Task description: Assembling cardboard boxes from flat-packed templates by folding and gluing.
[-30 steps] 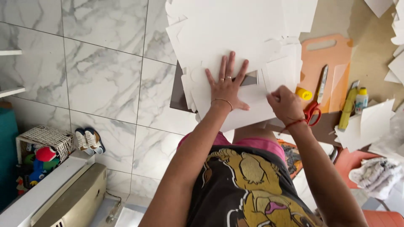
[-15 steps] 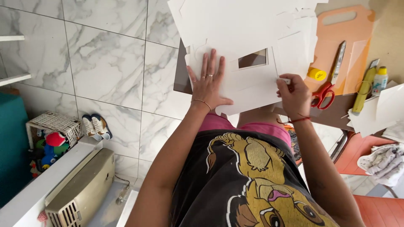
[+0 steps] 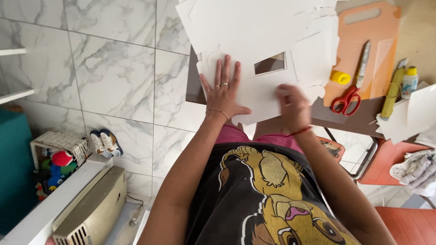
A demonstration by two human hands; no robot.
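Since 0.5 s ago your right hand (image 3: pixel 293 105) slid left onto the white card (image 3: pixel 265 93), blurred, grip unclear; your left hand (image 3: pixel 222 90) presses it, fingers spread.

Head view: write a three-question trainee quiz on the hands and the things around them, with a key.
1. True or false: the left hand lies flat with spread fingers on the white card.
2. Which item lies nearest the red scissors? A) the yellow cap B) the shoes C) the white basket
3. What shape is the hole cut in the card?

Key
1. True; the palm presses down on the sheet.
2. A; the cap sits on the orange board just above the scissors.
3. A rectangle, between the left hand and the blurred right hand.
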